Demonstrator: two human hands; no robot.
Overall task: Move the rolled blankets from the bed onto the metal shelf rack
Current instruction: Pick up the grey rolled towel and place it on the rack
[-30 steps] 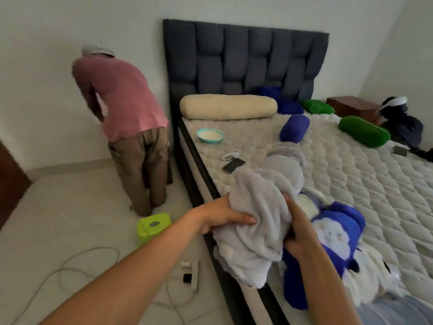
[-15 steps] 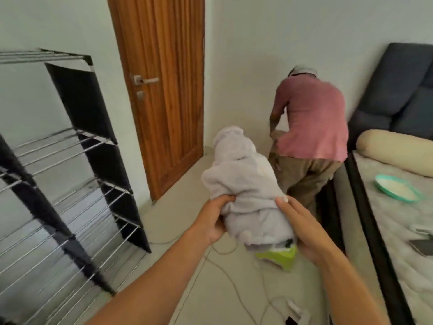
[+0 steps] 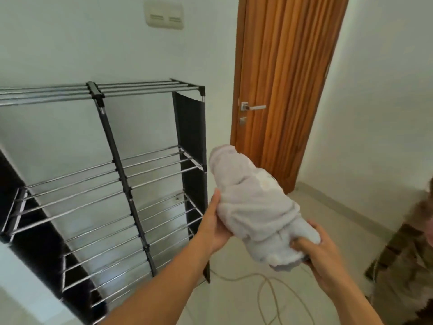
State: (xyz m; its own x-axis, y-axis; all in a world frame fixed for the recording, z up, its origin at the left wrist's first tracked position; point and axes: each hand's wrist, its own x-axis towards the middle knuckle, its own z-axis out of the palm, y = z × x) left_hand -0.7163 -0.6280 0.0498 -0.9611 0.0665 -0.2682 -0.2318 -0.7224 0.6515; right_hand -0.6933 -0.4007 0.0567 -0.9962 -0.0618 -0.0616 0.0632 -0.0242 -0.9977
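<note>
Metal shelf rack at left, against the white wall: chrome rod shelves in tiers, black fabric side panels, a dark centre post dividing it into two bays. Every tier in view is bare of blankets.

Left hand, just right of the rack's front corner: fingers straight and together, palm pressed flat against the near left side of the rolled blanket. Supporting, not pinching.

Rolled blanket: pale lilac-white fleece, carried in the air between both hands, tilted with its far end up and toward the door. Close beside the rack's right bay but not touching it; clear of the floor.

Right hand: cupped under the near lower end of the roll, thumb dug into the fleece on top, fingers curled beneath.

Wooden door behind, closed, metal lever handle. Cable loops on the tiled floor below the hands. Part of another person at the right edge, blurred.

Step in hand, by my reading: carry phase, blanket off the bed and brought up to the rack, placement not yet made. Next move likely calls for swinging the roll left, turning it to lie along the rods of a tier in the right bay, keeping the roll from unwinding on release, and stepping clear of the cable.

Writing: none legible. White wall box up top has slots, no readable label.
</note>
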